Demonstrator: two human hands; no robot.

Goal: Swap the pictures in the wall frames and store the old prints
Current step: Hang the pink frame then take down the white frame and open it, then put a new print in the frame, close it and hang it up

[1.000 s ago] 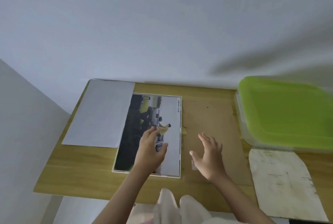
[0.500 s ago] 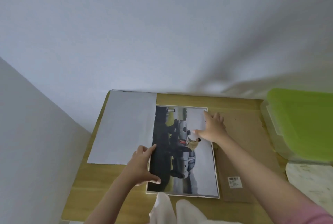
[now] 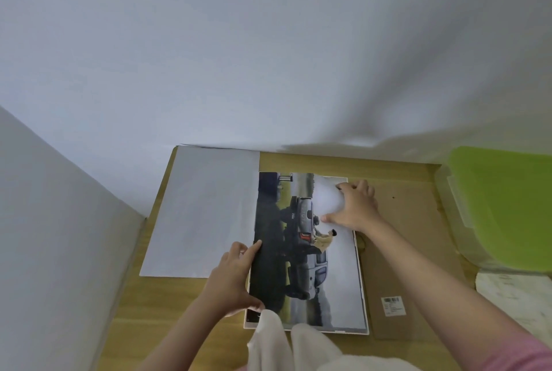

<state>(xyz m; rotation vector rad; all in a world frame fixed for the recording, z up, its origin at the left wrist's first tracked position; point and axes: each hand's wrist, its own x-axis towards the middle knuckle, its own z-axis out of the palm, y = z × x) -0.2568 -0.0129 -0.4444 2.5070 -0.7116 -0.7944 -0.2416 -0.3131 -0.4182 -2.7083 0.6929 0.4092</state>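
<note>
Head view shows the car print [image 3: 304, 254] lying low in the centre of the frame inside a pale frame [image 3: 363, 305] on the wooden table [image 3: 155, 311]; the left hand [image 3: 236, 278] pinches its lower-left edge, thumb beneath and fingers on top, while the right hand [image 3: 354, 206] curls round the upper-right corner, which bows upward. It looks like thin, light, glossy paper, floppy and quick to crease. It is probably best lifted by two opposite edges, kept level, without dragging fingertips across the inked face.
</note>
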